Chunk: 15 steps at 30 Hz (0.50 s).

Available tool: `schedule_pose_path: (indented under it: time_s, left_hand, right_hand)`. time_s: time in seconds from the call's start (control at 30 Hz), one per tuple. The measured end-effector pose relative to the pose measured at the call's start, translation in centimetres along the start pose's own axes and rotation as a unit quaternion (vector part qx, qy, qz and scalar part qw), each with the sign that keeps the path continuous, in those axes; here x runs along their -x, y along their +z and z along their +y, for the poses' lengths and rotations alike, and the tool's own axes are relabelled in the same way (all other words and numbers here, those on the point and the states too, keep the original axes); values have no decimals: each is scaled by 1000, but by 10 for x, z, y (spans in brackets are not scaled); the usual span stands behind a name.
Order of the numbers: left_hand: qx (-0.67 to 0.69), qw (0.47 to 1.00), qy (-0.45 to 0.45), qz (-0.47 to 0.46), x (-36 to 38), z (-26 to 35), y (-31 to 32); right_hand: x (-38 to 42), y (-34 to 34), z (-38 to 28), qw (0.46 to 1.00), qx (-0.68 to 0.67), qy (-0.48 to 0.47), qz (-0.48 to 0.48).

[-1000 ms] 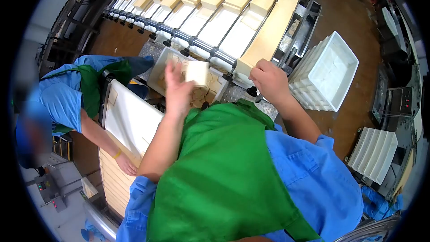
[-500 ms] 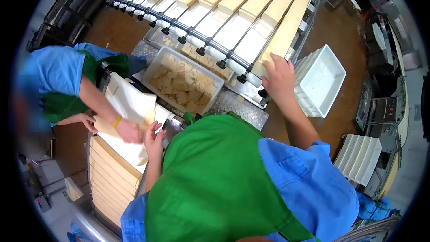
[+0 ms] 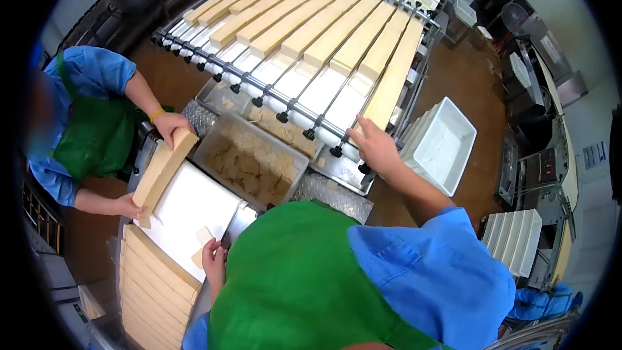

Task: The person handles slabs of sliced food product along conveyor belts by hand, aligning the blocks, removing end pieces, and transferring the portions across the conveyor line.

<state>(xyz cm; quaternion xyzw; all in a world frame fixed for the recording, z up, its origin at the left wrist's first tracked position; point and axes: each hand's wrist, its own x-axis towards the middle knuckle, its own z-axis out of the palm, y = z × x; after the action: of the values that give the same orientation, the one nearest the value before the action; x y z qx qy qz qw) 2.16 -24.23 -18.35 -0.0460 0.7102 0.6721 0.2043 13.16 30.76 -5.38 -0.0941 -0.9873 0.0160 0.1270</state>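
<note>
My right hand (image 3: 377, 150) rests at the near end of a long stack of pale dough strips (image 3: 396, 71), in the rightmost lane of the conveyor. Its fingers are apart. My left hand (image 3: 214, 260) is low over the white board (image 3: 194, 198), its fingers curled against a small dough scrap (image 3: 204, 236). A second scrap (image 3: 197, 258) lies beside those fingers. Across the board, a co-worker's hands (image 3: 173, 124) hold a thick dough stack (image 3: 162, 172) by both ends.
Several dough stacks (image 3: 317, 16) lie in lanes between rods on the conveyor. A bin (image 3: 301, 162) of dough scraps stands below it. Cut stacks (image 3: 155, 285) sit at the lower left. White crates (image 3: 447, 146) stand on the floor to the right.
The co-worker's hands have moved up and away from my left hand, and now hold a thick dough stack. My left hand is lower in view. My right hand stays at the strip's end.
</note>
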Motion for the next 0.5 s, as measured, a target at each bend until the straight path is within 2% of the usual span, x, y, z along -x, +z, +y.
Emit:
schedule_pose_path:
  time_s: [0.13,0.3,0.37,0.5]
  left_hand:
    - [-8,1000,23,-3,1,-5,0]
    - [10,999,39,-2,-4,-12,1]
    - [-4,999,51,1,-6,-14,2]
    - [-3,999,46,-11,-12,-42,-12]
  right_hand:
    - [4,10,-1,998,41,-7,37]
    - [3,7,4,996,77,-24,30]
    - [2,2,5,983,151,-92,38]
    - [3,3,10,981,144,-131,12]
